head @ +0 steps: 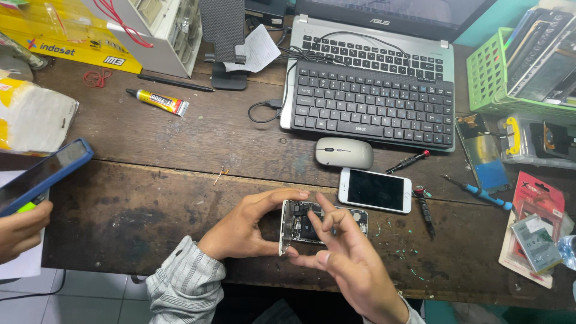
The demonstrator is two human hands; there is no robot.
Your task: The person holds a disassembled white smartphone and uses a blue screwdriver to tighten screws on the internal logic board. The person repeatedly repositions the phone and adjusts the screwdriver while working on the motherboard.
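Dark, worn wooden table (180,198) is filling the view, grain scuffed, a seam running left to right across its middle. Silver laptop (372,30) is sitting at the far edge, screen cut off by the frame; flat black plastic keyboard (375,105) is lying on top of it, cable looping off to the left. Green plastic lattice basket (486,78) is crowding the far right corner, contents hard to make out. Rounded grey mouse (344,152) is resting just near of the keyboard. White-faced smartphone with dark glass (375,190) is lying flat right of centre.

Opened smartphone chassis, silver-rimmed with bare circuitry (300,223), is sitting near the table's near edge, centre. Left hand (243,225), striped sleeve behind it, is clamping the chassis at its left end, thumb below and fingers above. Right hand (339,252) is hovering over the right half, fingers loosely apart, covering part of the board; contact is hard to judge.

Open tabletop is lying left of the hands. Another person's hand (21,231) is gripping a blue-cased phone (42,174) at the left edge. Small black screwdriver with red tip (408,162) is lying right of the mouse.
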